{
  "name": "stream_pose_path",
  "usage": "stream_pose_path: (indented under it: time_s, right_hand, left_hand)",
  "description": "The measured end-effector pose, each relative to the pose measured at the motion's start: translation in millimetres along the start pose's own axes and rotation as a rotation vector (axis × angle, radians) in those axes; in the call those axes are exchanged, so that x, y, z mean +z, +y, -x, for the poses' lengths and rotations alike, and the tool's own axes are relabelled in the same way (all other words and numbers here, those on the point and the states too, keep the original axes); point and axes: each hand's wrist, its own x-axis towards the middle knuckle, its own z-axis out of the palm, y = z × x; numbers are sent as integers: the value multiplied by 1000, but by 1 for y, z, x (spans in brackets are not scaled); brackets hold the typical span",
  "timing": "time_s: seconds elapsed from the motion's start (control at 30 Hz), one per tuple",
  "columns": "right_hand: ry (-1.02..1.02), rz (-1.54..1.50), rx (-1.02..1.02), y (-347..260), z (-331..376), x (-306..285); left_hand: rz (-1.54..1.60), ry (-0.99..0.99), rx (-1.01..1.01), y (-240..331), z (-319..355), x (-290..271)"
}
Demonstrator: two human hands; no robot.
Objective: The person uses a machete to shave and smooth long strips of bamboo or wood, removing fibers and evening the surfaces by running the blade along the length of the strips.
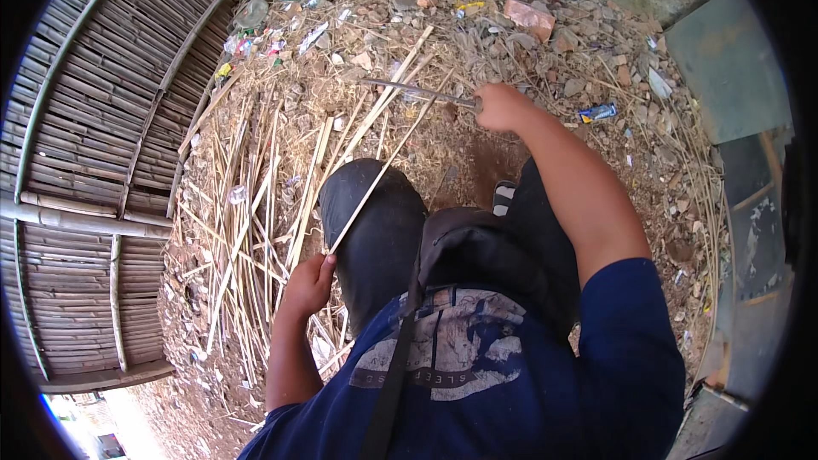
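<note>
The left hand (308,283) has its grip tight on the low end of a long bamboo strip (379,175). The right hand (501,106) holds a knife (417,92) tight, its blade across the strip's top.

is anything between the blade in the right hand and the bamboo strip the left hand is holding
Nothing visible does. The right hand holds the long blade out over the upper end of the thin bamboo strip, whose lower end the left hand grips at the knee. Whether blade and strip touch cannot be told.
</note>
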Motion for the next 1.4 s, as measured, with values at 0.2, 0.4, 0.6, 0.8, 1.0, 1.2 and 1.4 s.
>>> stream_pose_path:
  time_s: [0.2, 0.4, 0.6, 0.8, 1.0, 1.2, 1.4]
  right_hand:
    - [-75, 123, -159, -53, 30, -4]
    - [-23, -88, 38, -14, -4, -8]
    - [-61, 127, -147, -50, 31, -11]
    - [-6, -2, 115, 29, -22, -18]
    - [167, -107, 181, 20, -2, -20]
    - [192, -269, 217, 17, 3, -36]
    - [246, -293, 135, 4, 1, -37]
  left_hand:
    - [102, -15, 39, -16, 4, 11]
    - [225, -24, 56, -39, -4, 22]
    - [219, -38, -7, -40, 2, 21]
    - [68, 38, 50, -31, 2, 10]
    - [114, 22, 26, -31, 7, 18]
    - [63, 141, 100, -25, 9, 25]
    - [48, 190, 41, -20, 14, 24]
